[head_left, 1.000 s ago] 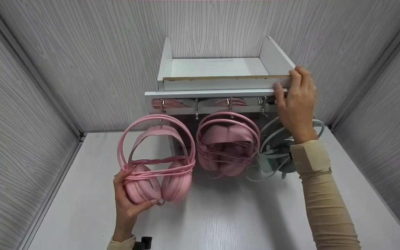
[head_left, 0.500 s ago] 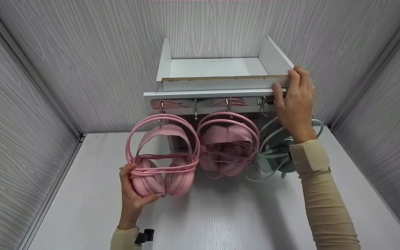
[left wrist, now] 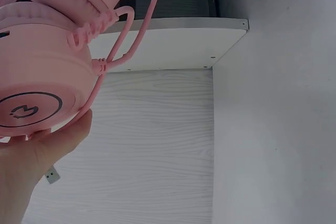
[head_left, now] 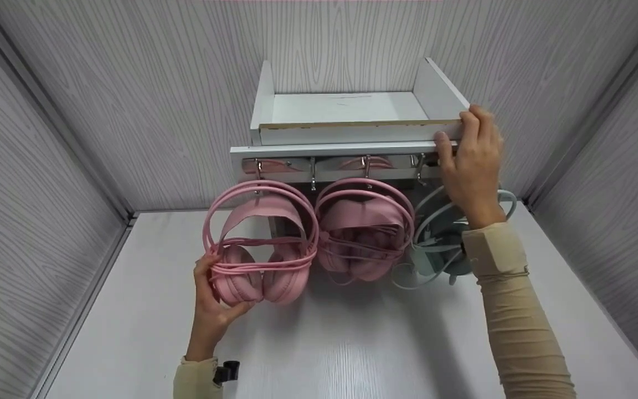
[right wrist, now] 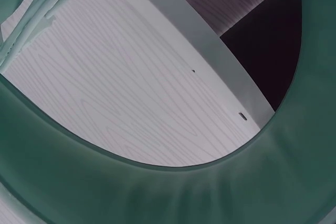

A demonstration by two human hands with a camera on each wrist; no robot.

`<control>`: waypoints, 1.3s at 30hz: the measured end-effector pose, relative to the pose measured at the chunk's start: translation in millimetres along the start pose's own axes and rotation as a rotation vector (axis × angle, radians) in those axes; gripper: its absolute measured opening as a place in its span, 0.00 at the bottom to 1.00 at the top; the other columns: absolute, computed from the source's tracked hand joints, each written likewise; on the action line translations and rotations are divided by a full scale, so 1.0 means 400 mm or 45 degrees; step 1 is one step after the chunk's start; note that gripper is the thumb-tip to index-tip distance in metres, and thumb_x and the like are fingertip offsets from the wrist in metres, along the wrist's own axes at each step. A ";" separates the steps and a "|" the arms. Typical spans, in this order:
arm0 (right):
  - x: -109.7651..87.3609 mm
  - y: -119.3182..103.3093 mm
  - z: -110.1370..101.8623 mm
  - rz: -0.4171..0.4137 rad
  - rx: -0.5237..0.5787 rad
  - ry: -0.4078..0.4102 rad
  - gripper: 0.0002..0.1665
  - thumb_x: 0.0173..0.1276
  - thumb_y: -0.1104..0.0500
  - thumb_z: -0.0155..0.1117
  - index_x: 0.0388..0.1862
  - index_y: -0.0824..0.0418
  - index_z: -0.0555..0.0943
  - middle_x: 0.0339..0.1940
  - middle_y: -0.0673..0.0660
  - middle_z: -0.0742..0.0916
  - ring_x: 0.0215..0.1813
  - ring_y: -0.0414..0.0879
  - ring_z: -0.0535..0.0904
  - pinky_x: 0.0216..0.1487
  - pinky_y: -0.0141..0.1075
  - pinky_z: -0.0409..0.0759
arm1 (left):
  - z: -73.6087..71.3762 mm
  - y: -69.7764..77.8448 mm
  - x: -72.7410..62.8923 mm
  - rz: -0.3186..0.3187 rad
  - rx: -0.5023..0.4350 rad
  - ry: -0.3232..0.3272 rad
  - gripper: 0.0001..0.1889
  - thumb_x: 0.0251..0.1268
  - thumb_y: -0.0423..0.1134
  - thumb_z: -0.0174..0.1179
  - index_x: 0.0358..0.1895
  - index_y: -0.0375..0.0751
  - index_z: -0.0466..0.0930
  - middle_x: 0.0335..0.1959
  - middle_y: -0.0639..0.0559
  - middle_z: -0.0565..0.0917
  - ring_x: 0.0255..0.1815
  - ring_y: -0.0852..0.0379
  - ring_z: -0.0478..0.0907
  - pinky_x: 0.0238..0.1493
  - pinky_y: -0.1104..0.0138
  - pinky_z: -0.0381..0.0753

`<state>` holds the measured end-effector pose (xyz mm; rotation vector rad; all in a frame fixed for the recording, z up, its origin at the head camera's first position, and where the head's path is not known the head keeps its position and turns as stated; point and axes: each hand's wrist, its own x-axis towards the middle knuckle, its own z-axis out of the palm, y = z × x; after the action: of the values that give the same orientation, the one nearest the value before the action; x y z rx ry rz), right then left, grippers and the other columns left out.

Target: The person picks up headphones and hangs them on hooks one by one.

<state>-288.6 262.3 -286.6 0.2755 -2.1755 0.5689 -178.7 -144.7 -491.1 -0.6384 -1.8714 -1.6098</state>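
Pink headphones (head_left: 291,280), wrapped in their own cable, are held up by my left hand (head_left: 211,310), which grips one ear cup between thumb and fingers. Their headband arch overlaps the lower end of the leftmost hook (head_left: 258,167); whether it rests on the hook I cannot tell. In the left wrist view, my left hand (left wrist: 31,163) supports the round ear cup (left wrist: 31,77) from below. My right hand (head_left: 474,163) grips the front right corner of the white shelf (head_left: 352,134), thumb on the front. The right wrist view shows no hand, only a green headband (right wrist: 173,192) close up.
A second pair of pink headphones (head_left: 364,216) hangs under the hook rail (head_left: 341,149), right beside the held pair. Green headphones (head_left: 435,255) hang at the right, partly behind my right forearm. A bare hook (head_left: 313,174) separates the pink pairs. Wood-grain panels (head_left: 158,111) enclose the space.
My left hand has carried the pink headphones up and to the right, bringing the headband closer in line with the leftmost hook. My right hand stays on the shelf corner.
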 end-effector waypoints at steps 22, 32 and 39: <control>-0.002 0.006 0.004 0.000 0.024 0.013 0.31 0.79 0.50 0.53 0.62 0.77 0.71 0.68 0.73 0.71 0.70 0.67 0.66 0.72 0.58 0.55 | -0.011 0.006 -0.003 0.011 0.159 -0.047 0.53 0.35 0.19 0.79 0.70 0.28 0.56 0.70 0.37 0.62 0.72 0.59 0.62 0.72 0.69 0.61; 0.002 -0.002 0.003 -0.005 0.019 0.015 0.31 0.79 0.49 0.52 0.62 0.76 0.71 0.68 0.73 0.71 0.69 0.67 0.66 0.69 0.59 0.58 | -0.014 0.007 0.000 -0.022 0.216 -0.026 0.52 0.36 0.22 0.80 0.70 0.28 0.56 0.69 0.37 0.63 0.71 0.59 0.63 0.71 0.68 0.62; 0.002 -0.003 -0.002 0.005 0.017 -0.010 0.31 0.79 0.49 0.53 0.63 0.77 0.70 0.68 0.73 0.71 0.71 0.66 0.65 0.71 0.58 0.56 | -0.018 0.010 -0.002 -0.033 0.288 0.006 0.53 0.37 0.24 0.81 0.71 0.32 0.59 0.70 0.37 0.64 0.71 0.59 0.62 0.68 0.70 0.65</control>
<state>-288.1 261.6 -285.4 0.2814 -2.1806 0.5857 -174.6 -151.2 -488.1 -0.5138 -2.0284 -1.3864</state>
